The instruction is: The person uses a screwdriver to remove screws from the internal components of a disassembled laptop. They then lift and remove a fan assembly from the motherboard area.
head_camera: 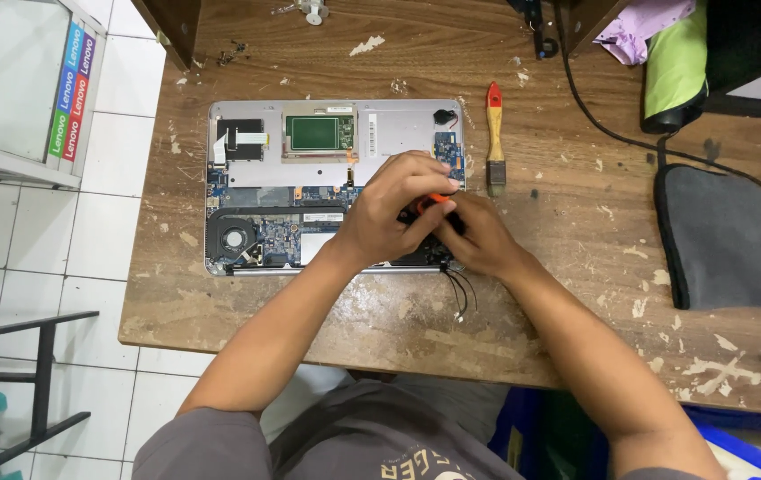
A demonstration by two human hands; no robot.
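Both hands meet over the right end of the open laptop (309,187) on the tabletop (576,231). The left hand (394,209) and right hand (478,236) close their grip on a small orange tool (438,199). A slip might scratch the boards. A brush (495,138) lies just right of the laptop.

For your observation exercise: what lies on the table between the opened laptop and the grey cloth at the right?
In the head view, a paintbrush lies beside the laptop; beyond it, bare scuffed table up to the grey cloth.
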